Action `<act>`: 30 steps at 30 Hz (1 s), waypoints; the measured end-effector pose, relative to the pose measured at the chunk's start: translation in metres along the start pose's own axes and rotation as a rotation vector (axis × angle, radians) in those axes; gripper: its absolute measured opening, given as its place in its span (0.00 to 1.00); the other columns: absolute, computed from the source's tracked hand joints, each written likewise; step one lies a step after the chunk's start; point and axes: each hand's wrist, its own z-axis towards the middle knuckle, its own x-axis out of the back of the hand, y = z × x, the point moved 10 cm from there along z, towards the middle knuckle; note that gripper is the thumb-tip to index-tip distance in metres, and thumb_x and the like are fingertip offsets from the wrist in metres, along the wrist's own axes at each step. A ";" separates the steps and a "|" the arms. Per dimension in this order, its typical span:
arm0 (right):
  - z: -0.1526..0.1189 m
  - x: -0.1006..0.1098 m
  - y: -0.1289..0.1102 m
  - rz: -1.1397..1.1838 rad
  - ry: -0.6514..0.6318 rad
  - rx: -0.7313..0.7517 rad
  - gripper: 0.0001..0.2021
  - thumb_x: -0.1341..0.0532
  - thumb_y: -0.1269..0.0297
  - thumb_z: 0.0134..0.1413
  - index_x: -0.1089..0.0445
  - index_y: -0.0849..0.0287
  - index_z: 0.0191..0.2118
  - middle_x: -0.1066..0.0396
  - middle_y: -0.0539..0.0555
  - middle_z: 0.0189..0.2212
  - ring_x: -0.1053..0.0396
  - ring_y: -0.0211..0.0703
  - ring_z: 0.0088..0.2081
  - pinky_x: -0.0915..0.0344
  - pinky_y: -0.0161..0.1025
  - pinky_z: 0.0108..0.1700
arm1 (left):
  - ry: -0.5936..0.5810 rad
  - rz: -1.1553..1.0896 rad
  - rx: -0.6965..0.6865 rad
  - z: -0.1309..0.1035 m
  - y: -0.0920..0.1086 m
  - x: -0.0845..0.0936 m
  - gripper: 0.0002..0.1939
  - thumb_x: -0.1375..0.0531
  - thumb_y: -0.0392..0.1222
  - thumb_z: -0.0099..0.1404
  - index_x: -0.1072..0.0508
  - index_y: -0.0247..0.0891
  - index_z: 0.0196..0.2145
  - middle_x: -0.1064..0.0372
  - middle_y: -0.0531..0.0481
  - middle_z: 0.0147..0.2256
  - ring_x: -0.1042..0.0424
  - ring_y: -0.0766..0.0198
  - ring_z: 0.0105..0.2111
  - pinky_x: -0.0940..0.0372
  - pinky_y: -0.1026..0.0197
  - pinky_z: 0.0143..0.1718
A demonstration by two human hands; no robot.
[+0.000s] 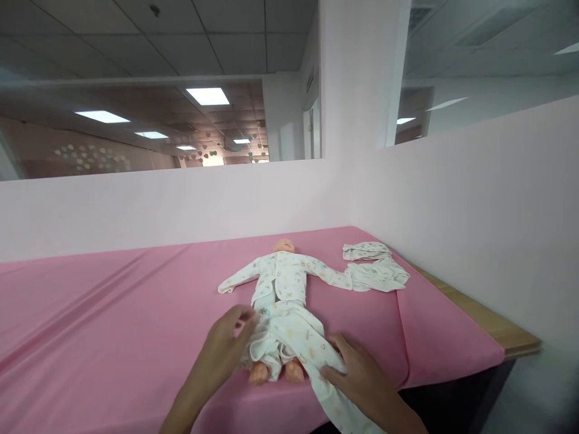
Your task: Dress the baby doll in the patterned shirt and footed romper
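A baby doll (284, 245) lies on its back, head away from me, in a white patterned jacket (289, 277) with its sleeves spread. White patterned trousers (301, 337) lie over its lower body, one leg trailing toward the near edge. Both doll feet (259, 373) show below the bunched cloth. My left hand (230, 337) is at the left side of the waist cloth, thumb and fingers closed on its edge. My right hand (355, 371) grips the trailing trouser leg between thumb and fingers.
A pink sheet (136, 337) covers the table, with a wooden edge (488, 313) bare at the right. Crumpled white patterned clothing (377, 274) lies right of the doll, beside its sleeve end. White walls (181, 208) with windows stand behind and to the right.
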 end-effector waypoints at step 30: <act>0.090 0.002 -0.097 0.402 -0.406 0.335 0.12 0.42 0.62 0.57 0.28 0.55 0.47 0.27 0.52 0.43 0.31 0.43 0.44 0.35 0.39 0.45 | -0.645 -1.023 0.197 0.062 0.023 -0.082 0.07 0.35 0.38 0.59 0.25 0.30 0.28 0.35 0.52 0.22 0.38 0.73 0.21 0.44 0.70 0.22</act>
